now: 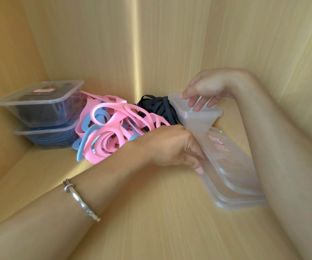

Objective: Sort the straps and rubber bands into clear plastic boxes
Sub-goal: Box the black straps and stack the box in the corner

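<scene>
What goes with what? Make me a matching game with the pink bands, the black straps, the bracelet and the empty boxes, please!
1 pink rubber bands
2 black straps
3 silver bracelet
4 empty clear boxes

A gripped by left hand and right hand
B round the left wrist
C piled beside the stacked lidded boxes
D at the back, by the wall corner

Pairs: 1-C, 2-D, 3-B, 4-A
</scene>
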`<state>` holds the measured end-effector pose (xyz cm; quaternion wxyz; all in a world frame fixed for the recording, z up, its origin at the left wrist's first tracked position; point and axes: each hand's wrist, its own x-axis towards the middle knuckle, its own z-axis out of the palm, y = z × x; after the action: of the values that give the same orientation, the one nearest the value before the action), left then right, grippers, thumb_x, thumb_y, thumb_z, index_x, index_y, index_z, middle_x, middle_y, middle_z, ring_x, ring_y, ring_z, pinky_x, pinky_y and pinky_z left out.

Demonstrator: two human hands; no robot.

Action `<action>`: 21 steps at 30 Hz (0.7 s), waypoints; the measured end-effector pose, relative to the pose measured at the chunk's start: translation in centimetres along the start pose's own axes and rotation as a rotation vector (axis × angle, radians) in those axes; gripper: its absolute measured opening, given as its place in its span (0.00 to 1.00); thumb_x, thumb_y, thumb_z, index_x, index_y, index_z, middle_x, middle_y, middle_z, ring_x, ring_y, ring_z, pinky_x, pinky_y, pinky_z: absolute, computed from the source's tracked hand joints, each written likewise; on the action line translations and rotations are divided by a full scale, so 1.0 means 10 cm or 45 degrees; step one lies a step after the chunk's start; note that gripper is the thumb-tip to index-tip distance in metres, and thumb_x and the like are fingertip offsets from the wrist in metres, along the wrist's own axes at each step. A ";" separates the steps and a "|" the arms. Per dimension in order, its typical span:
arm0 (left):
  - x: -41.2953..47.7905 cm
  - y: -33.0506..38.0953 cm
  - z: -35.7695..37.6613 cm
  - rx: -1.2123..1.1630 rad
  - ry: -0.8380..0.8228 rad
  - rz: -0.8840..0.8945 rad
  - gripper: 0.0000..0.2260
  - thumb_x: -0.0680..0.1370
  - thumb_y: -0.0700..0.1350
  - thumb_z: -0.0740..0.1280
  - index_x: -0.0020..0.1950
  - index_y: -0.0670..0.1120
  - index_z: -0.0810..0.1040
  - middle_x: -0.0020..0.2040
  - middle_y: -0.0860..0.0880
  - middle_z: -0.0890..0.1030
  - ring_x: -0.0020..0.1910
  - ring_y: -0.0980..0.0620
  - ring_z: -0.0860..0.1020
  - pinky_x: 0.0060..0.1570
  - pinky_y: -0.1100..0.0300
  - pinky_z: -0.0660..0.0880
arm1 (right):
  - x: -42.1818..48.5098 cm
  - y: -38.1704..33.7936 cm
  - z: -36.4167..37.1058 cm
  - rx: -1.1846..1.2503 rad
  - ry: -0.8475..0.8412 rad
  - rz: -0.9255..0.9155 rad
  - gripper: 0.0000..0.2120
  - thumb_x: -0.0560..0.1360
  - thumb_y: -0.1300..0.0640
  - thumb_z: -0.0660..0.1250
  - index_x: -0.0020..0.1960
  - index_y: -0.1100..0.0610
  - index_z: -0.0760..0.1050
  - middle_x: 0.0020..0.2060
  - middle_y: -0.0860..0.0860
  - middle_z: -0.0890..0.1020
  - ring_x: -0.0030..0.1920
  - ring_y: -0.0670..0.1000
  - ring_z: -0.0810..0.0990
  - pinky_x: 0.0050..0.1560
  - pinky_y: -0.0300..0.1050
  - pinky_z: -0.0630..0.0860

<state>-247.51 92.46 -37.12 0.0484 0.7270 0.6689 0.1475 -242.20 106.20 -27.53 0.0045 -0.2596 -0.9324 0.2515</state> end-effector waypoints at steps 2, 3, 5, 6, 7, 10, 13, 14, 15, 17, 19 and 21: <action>-0.01 -0.03 -0.02 -0.066 0.023 0.029 0.10 0.75 0.53 0.70 0.54 0.54 0.84 0.50 0.60 0.84 0.48 0.63 0.78 0.51 0.57 0.75 | 0.00 0.00 0.00 0.004 0.001 0.001 0.15 0.78 0.48 0.66 0.59 0.56 0.75 0.49 0.53 0.82 0.51 0.53 0.83 0.54 0.49 0.75; -0.02 -0.03 -0.03 -0.090 0.039 0.038 0.11 0.75 0.53 0.69 0.54 0.53 0.84 0.50 0.60 0.84 0.48 0.61 0.79 0.51 0.55 0.75 | 0.00 0.00 0.00 0.002 0.000 -0.001 0.14 0.78 0.48 0.66 0.59 0.56 0.75 0.49 0.52 0.82 0.51 0.53 0.83 0.54 0.49 0.75; -0.02 -0.01 -0.06 -0.057 0.116 0.059 0.13 0.76 0.55 0.66 0.54 0.53 0.84 0.51 0.59 0.84 0.50 0.60 0.79 0.51 0.54 0.76 | -0.01 0.00 0.00 0.000 0.000 -0.003 0.14 0.78 0.48 0.66 0.59 0.56 0.75 0.50 0.52 0.82 0.51 0.52 0.83 0.55 0.49 0.76; -0.01 0.00 -0.06 0.004 0.192 0.068 0.14 0.76 0.57 0.65 0.54 0.53 0.84 0.51 0.59 0.83 0.49 0.59 0.79 0.50 0.53 0.76 | -0.01 0.00 -0.01 0.001 0.003 -0.004 0.14 0.78 0.48 0.66 0.59 0.56 0.75 0.50 0.52 0.83 0.50 0.52 0.84 0.55 0.49 0.76; 0.00 0.01 -0.06 0.068 0.292 0.062 0.15 0.76 0.58 0.64 0.54 0.52 0.84 0.50 0.59 0.82 0.48 0.58 0.78 0.48 0.52 0.76 | -0.01 0.01 -0.01 0.003 0.006 -0.004 0.14 0.78 0.48 0.66 0.59 0.55 0.75 0.50 0.52 0.83 0.50 0.51 0.84 0.55 0.49 0.76; 0.02 0.09 -0.07 0.174 0.565 0.013 0.17 0.74 0.62 0.63 0.37 0.50 0.78 0.34 0.58 0.74 0.35 0.54 0.74 0.37 0.52 0.75 | -0.01 0.01 -0.03 0.004 0.012 0.000 0.16 0.78 0.47 0.66 0.60 0.56 0.75 0.49 0.51 0.83 0.49 0.51 0.84 0.54 0.48 0.77; 0.04 0.12 -0.06 0.187 0.415 0.026 0.20 0.78 0.57 0.63 0.28 0.55 0.66 0.25 0.58 0.68 0.28 0.60 0.70 0.31 0.58 0.66 | -0.01 0.02 -0.03 0.010 0.010 0.006 0.17 0.78 0.47 0.66 0.61 0.56 0.74 0.50 0.52 0.83 0.49 0.51 0.84 0.54 0.48 0.76; 0.02 0.13 -0.06 0.126 0.272 0.006 0.15 0.79 0.56 0.64 0.32 0.56 0.74 0.29 0.60 0.73 0.31 0.62 0.72 0.34 0.59 0.68 | -0.02 0.02 -0.03 0.012 0.010 0.007 0.17 0.78 0.48 0.66 0.62 0.56 0.74 0.50 0.52 0.83 0.49 0.51 0.83 0.54 0.48 0.76; 0.00 0.14 -0.06 0.074 0.109 -0.023 0.09 0.78 0.56 0.64 0.44 0.56 0.81 0.37 0.63 0.77 0.36 0.64 0.73 0.40 0.64 0.71 | -0.01 0.02 -0.03 0.012 0.012 0.008 0.17 0.78 0.48 0.66 0.62 0.56 0.74 0.49 0.52 0.83 0.49 0.51 0.83 0.54 0.48 0.76; -0.03 0.15 -0.05 -0.001 -0.176 -0.113 0.21 0.74 0.59 0.69 0.65 0.58 0.75 0.53 0.66 0.76 0.47 0.67 0.73 0.52 0.73 0.68 | -0.01 0.02 -0.02 0.010 0.011 0.010 0.17 0.78 0.48 0.66 0.61 0.56 0.74 0.49 0.52 0.83 0.49 0.51 0.83 0.53 0.48 0.76; -0.03 0.15 -0.01 -0.026 -0.354 -0.153 0.34 0.67 0.63 0.74 0.70 0.61 0.68 0.65 0.64 0.72 0.62 0.61 0.71 0.64 0.63 0.69 | 0.00 0.02 -0.02 0.010 0.008 0.010 0.16 0.78 0.48 0.66 0.61 0.56 0.75 0.49 0.52 0.83 0.49 0.52 0.83 0.53 0.48 0.76; 0.00 0.17 0.02 -0.009 -0.383 -0.090 0.37 0.65 0.63 0.75 0.71 0.60 0.67 0.67 0.62 0.72 0.65 0.58 0.70 0.66 0.58 0.68 | 0.00 0.01 -0.02 0.009 0.005 0.010 0.16 0.78 0.48 0.66 0.60 0.56 0.75 0.49 0.52 0.83 0.49 0.52 0.83 0.54 0.49 0.76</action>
<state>-245.81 92.27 -36.83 0.1558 0.7167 0.6788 0.0377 -242.13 106.37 -27.46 0.0062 -0.2638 -0.9304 0.2544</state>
